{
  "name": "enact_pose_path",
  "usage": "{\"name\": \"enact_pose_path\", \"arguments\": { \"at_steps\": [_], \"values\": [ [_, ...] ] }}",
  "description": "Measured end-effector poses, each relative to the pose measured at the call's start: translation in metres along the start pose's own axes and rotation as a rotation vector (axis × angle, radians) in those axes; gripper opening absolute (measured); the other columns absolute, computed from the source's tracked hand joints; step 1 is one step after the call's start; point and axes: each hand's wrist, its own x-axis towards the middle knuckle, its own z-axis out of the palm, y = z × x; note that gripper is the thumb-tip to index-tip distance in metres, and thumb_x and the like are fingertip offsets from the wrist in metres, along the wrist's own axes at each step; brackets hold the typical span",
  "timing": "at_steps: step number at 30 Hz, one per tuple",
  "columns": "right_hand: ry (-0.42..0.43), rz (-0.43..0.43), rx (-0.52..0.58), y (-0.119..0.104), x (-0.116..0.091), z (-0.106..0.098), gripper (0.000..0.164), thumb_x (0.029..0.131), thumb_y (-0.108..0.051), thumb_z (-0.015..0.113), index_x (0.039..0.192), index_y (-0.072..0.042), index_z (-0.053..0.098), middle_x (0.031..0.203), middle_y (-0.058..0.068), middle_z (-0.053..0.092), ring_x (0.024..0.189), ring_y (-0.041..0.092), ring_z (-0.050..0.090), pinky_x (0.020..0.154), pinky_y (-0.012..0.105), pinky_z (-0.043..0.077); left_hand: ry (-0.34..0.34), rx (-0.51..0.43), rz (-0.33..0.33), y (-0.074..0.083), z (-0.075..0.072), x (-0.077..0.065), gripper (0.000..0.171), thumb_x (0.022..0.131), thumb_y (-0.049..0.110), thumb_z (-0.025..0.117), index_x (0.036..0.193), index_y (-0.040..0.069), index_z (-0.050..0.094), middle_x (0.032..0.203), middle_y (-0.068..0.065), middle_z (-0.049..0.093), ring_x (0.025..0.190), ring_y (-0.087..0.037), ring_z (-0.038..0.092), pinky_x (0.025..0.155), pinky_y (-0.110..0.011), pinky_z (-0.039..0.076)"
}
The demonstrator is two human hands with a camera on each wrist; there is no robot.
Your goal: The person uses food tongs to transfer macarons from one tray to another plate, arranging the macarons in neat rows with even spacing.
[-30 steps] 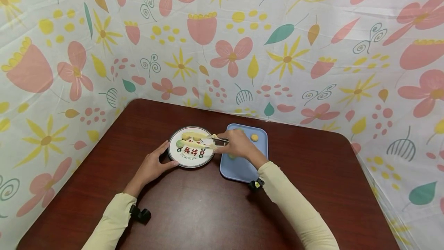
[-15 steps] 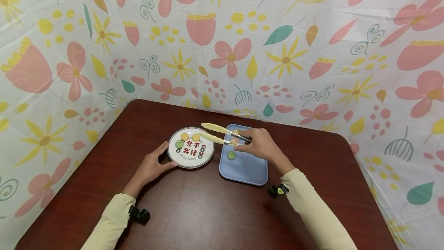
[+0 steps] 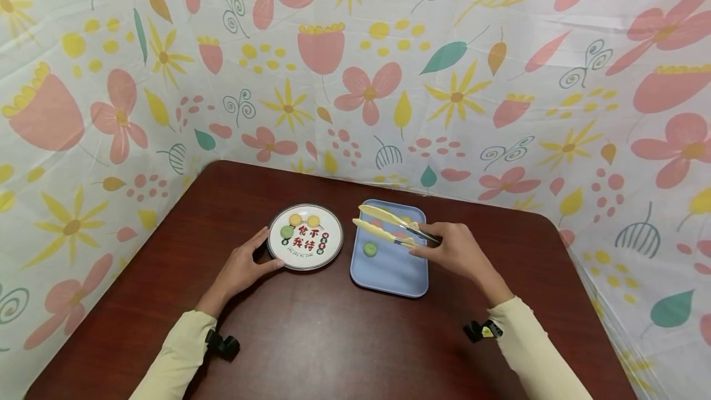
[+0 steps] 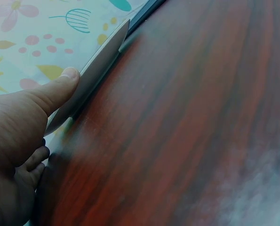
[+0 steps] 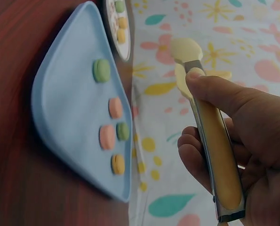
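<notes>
My left hand (image 3: pixel 239 267) holds the near left rim of a round white plate (image 3: pixel 300 258), thumb and fingers spread around its edge. In the left wrist view the thumb lies on the plate's rim (image 4: pixel 100 56). Two yellow macarons (image 3: pixel 313 221) and a green macaron (image 3: pixel 286 231) sit on the plate. My right hand (image 3: pixel 458 252) grips metal tongs with cream tips (image 3: pixel 383 213); the tips are apart, with nothing between them, above the blue tray (image 3: pixel 389 273). On the tray are green macarons (image 5: pixel 101 70), pink macarons (image 5: pixel 107 136) and a yellow macaron (image 5: pixel 117 164).
Plate and tray stand side by side near the back of a dark red wooden table (image 3: pixel 311 332), with a narrow gap between them. A flower-printed cloth (image 3: pixel 355 104) hangs behind the table and along its left side.
The tongs have moved right, from over the plate to over the tray, and their tips have spread. A yellow macaron that was between the tips now lies on the plate. The left hand stays put.
</notes>
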Motion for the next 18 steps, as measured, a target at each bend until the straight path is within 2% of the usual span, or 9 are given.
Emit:
{"name": "enact_pose_path", "arguments": {
  "at_steps": [3,7,14,18],
  "values": [
    [0.013,0.02,0.001,0.01,-0.009,-0.002,0.065,0.08,-0.043,0.088,0.129,-0.005,0.071,0.107,0.01,0.075,0.07,0.014,0.052,0.056,0.026,0.042,-0.003,-0.001,0.002,0.001,0.0,0.0,0.101,0.083,0.054,0.081,0.16,0.006,0.035,0.166,-0.014,0.031,0.151,-0.036,0.029,0.116,-0.058,0.034],
    [0.016,0.044,0.003,0.021,-0.017,-0.001,0.062,0.081,-0.04,0.088,0.129,-0.005,0.071,0.105,0.01,0.075,0.066,0.014,0.051,0.053,0.026,0.042,-0.001,-0.006,0.003,0.001,0.0,-0.001,0.1,0.084,0.053,0.081,0.16,0.006,0.035,0.166,-0.014,0.031,0.151,-0.037,0.029,0.116,-0.058,0.034],
    [-0.011,0.076,-0.004,0.034,-0.032,0.007,0.059,0.081,-0.038,0.088,0.129,-0.006,0.072,0.092,0.003,0.072,0.065,0.013,0.05,0.053,0.025,0.041,-0.003,-0.008,-0.005,0.002,0.0,-0.001,0.1,0.084,0.053,0.081,0.16,0.007,0.035,0.166,-0.013,0.031,0.152,-0.036,0.029,0.116,-0.058,0.034],
    [-0.006,0.072,0.0,0.037,-0.037,0.012,0.058,0.08,-0.038,0.089,0.126,-0.006,0.074,0.096,0.003,0.074,0.068,0.013,0.052,0.055,0.025,0.043,-0.004,-0.009,-0.008,0.001,0.0,-0.001,0.1,0.084,0.053,0.081,0.16,0.007,0.035,0.166,-0.012,0.031,0.152,-0.036,0.029,0.116,-0.058,0.034]
  ]
}}
